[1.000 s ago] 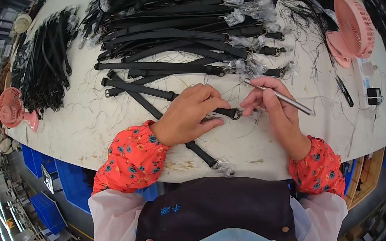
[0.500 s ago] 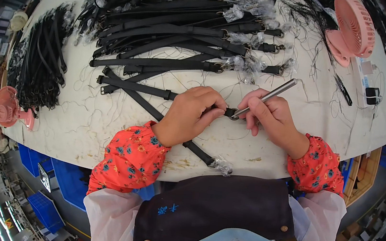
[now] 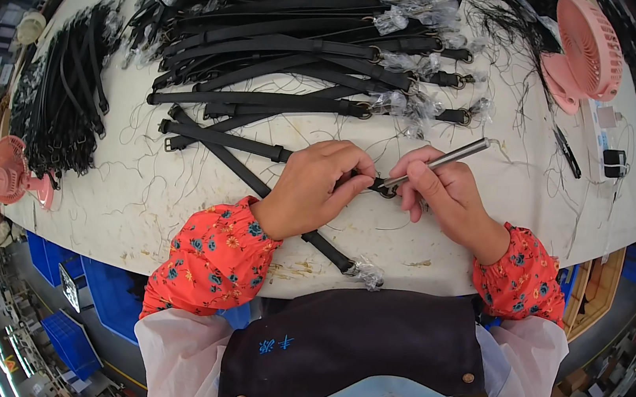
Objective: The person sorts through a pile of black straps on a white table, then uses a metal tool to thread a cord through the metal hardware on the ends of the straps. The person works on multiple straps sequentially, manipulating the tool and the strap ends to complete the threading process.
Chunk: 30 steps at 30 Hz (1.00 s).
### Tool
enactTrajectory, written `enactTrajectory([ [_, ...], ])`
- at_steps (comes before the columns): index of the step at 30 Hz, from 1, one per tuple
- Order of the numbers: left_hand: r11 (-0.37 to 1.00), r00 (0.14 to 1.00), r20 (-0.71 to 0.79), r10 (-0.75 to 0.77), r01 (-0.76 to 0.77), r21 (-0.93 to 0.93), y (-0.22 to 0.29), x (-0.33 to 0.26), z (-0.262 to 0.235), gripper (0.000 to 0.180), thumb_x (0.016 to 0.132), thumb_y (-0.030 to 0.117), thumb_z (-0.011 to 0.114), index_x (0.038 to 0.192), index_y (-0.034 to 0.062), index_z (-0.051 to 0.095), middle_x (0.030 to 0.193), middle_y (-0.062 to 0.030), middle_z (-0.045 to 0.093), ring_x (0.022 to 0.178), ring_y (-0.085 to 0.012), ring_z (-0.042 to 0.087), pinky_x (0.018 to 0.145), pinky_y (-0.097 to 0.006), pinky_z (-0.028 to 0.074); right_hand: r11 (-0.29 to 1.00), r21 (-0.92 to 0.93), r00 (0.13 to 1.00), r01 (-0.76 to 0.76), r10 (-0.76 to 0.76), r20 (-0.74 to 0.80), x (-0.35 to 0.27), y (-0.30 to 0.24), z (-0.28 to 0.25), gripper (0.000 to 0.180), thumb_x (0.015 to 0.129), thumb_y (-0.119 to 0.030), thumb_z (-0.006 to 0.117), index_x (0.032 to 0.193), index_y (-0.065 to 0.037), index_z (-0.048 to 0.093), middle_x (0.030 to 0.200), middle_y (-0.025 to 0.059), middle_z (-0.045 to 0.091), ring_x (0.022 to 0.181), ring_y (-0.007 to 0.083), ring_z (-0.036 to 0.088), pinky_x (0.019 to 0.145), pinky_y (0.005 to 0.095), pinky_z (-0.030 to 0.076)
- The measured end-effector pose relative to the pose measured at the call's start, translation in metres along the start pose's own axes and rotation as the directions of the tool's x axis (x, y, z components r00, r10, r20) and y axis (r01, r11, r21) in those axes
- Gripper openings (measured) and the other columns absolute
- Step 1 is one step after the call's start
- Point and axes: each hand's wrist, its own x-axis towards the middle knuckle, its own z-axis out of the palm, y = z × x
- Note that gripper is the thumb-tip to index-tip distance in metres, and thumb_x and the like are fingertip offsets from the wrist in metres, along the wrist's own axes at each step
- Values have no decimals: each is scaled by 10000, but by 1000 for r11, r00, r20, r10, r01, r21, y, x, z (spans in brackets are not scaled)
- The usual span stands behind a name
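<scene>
The left hand (image 3: 315, 186) lay palm down on the pale bench (image 3: 135, 200), its fingers (image 3: 352, 179) curled and pressed onto a black strap (image 3: 222, 140) that ran from the left across the bench to just under the knuckles. The strap's end, with a small metal buckle (image 3: 386, 191), poked out between the two hands. The right hand (image 3: 449, 199) was closed around a slim silver tool (image 3: 450, 159), gripped like a pen, with its tip set at the buckle and its free end slanting up and to the right. A second black strap (image 3: 256, 183) crossed beneath the first one and ran down toward the bench's near edge, where its end sat in a crumpled bit of clear plastic (image 3: 368, 272).

Behind the hands lay a big heap of black straps (image 3: 289, 44), many with their buckle ends wrapped in clear film (the tips were too small to make out). A bundle of thinner black cords (image 3: 64, 100) lay at the far left. A pink fan (image 3: 586, 53) stood at the upper right of the bench, and another pink fan (image 3: 15, 173) sat at its left edge. Loose black threads (image 3: 139, 169) were scattered over the bench top.
</scene>
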Motion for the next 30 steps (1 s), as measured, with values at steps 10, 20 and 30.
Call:
enactTrajectory([
  [10, 1000, 1000, -3, -19, 19, -1, -2, 0, 2, 76, 873, 29, 691, 937, 7, 655, 840, -91, 649, 740, -209, 631, 641, -310, 503, 999, -42, 1000, 2, -1, 19, 0, 0, 0, 478, 1072, -289, 475, 775, 46, 642, 999, 99, 637, 591, 103, 585, 547, 233, 477],
  [20, 998, 997, -53, -59, 58, -27, -4, -2, 4, 83, 915, 20, 658, 994, 4, 641, 844, -87, 673, 726, -151, 649, 642, -275, 510, 999, -39, 1000, -4, 5, 19, 0, -1, 0, 433, 1074, -297, 472, 875, 42, 652, 914, 82, 637, 594, 99, 585, 544, 228, 477],
  [30, 988, 991, -43, -130, 126, -85, 8, 3, -6, 153, 880, 14, 692, 1030, 18, 663, 934, -53, 633, 713, -124, 589, 635, -259, 487, 999, 3, 999, 36, -36, -26, 0, 2, 0, 422, 1076, -291, 468, 897, 43, 652, 886, 84, 646, 585, 100, 593, 548, 230, 474],
])
